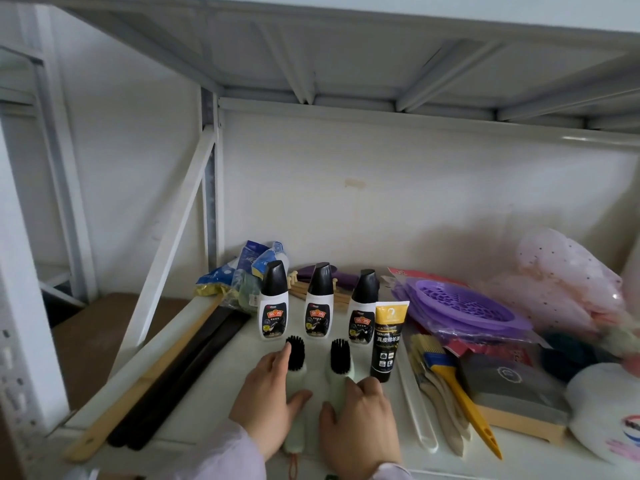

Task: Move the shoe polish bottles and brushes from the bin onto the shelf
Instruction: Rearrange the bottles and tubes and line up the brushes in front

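Three white shoe polish bottles with black caps (273, 303) (319, 302) (363, 308) stand in a row on the white shelf (221, 362). A black and yellow polish tube (386, 341) stands upright to their right. In front of them lie two pale green brushes with black bristles pointing away from me. My left hand (268, 400) grips the left brush (295, 355). My right hand (358, 420) grips the right brush (340, 358). Both handles are mostly covered by my hands. The bin is out of view.
Long black and wooden shoehorns (173, 379) lie at the shelf's left edge. A yellow-handled brush (460, 393), pale paint brushes and a grey block (512, 393) lie to the right. Purple mesh items in plastic (460, 306) and blue bags (239, 275) sit behind. An upper shelf hangs overhead.
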Available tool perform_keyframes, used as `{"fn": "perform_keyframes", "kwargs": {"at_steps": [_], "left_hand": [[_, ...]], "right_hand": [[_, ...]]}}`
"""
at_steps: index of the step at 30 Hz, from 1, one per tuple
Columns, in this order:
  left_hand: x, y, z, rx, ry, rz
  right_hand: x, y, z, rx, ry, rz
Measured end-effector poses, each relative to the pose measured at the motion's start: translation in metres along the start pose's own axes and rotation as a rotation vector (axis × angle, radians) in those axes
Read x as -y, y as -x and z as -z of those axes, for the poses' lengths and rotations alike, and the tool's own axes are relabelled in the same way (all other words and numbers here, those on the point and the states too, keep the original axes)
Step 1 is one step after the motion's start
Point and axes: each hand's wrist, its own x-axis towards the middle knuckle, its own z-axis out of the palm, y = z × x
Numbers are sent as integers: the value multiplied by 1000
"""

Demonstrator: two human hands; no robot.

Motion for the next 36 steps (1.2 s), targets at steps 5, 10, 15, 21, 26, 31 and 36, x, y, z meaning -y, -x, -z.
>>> {"fn": "perform_keyframes", "kwargs": {"at_steps": [5, 10, 15, 21, 26, 31, 36], "left_hand": [[-1, 17, -7, -77, -2, -58], [-7, 34, -9, -112, -65, -118], [1, 37, -12, -120, -80, -162], [8, 32, -17, -146, -104, -219], [9, 35, -18, -145, -107, -227], [10, 34, -18, -159, -103, -225], [10, 34, -18, -155, -140, -240]], "right_hand": [[-5, 9, -6, -60, 4, 49], [-5, 14, -8, -64, -11, 85], [-7, 18, -6, -69, -33, 118], [-6, 17, -7, -109, 18, 101], [-7, 19, -11, -146, 62, 105], [-7, 18, -17, -188, 81, 110], [-7, 18, -18, -194, 129, 108]]}}
